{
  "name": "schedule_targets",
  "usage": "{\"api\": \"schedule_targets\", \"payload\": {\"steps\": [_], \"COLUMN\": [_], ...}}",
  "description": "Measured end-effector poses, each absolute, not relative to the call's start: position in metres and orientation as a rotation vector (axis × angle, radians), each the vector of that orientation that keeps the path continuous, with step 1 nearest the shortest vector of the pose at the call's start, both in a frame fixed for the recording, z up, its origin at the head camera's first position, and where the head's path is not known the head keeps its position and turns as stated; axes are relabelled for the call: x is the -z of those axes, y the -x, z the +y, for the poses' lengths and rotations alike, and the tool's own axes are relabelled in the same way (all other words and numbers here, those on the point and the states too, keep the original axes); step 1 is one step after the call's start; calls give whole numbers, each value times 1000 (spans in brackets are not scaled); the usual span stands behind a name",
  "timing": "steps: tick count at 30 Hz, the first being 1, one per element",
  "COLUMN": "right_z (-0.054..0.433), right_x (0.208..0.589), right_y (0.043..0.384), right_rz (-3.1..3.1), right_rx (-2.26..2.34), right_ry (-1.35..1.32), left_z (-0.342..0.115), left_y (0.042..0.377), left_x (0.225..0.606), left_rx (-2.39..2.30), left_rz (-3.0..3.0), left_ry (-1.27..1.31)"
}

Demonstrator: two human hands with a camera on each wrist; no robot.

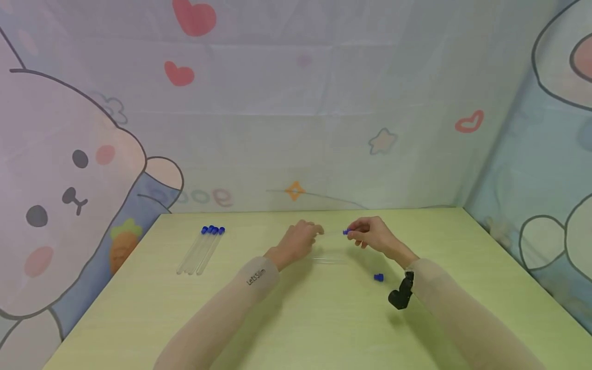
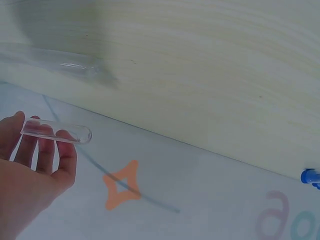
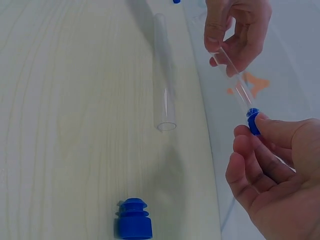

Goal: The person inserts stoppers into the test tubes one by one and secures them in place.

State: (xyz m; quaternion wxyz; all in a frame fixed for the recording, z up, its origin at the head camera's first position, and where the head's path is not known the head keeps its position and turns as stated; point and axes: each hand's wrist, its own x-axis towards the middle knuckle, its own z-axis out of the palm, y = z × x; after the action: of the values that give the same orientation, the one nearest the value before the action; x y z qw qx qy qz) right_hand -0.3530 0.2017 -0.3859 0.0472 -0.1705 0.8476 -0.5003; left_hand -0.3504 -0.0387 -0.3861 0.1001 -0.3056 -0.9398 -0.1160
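Note:
My left hand [image 1: 298,240] pinches a clear test tube [image 3: 239,85] near its rounded end, raised above the table. In the left wrist view that tube [image 2: 60,134] lies across the fingers. Between thumb and fingertips, my right hand [image 1: 375,237] grips a blue stopper [image 3: 253,122]. The stopper's ribbed end is right at the tube's mouth in the right wrist view. Below the hands, a second clear test tube [image 1: 329,261] rests on the table, its open end [image 3: 166,126] uncapped. A loose blue stopper [image 1: 379,277] stands closer to the right forearm.
Several test tubes [image 1: 199,252] with blue stoppers [image 1: 213,230] lie side by side on the left of the pale yellow table [image 1: 324,324]. A printed cloth backdrop [image 1: 296,128] rises behind the far edge. A black camera [image 1: 401,293] is strapped on the right wrist.

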Motion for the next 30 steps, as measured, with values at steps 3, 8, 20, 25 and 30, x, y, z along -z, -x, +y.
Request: {"api": "schedule_targets", "payload": {"steps": [3, 8, 20, 25, 30], "right_z": [201, 201, 201, 201, 198], "right_x": [384, 383, 386, 386, 386], "right_y": [353, 353, 355, 355, 353], "right_rz": [2567, 2545, 2462, 2402, 2376], "right_rx": [1551, 1575, 1691, 1763, 1831], "right_ry": [521, 517, 521, 520, 502], "left_z": [-39, -39, -38, -38, -38], "left_y": [350, 351, 355, 356, 355], "left_x": [385, 385, 387, 387, 387], "left_rx": [371, 441, 606, 654, 657], "left_rz": [-2785, -2779, -2746, -2735, -2719], "left_ry": [908, 937, 985, 985, 991]}}
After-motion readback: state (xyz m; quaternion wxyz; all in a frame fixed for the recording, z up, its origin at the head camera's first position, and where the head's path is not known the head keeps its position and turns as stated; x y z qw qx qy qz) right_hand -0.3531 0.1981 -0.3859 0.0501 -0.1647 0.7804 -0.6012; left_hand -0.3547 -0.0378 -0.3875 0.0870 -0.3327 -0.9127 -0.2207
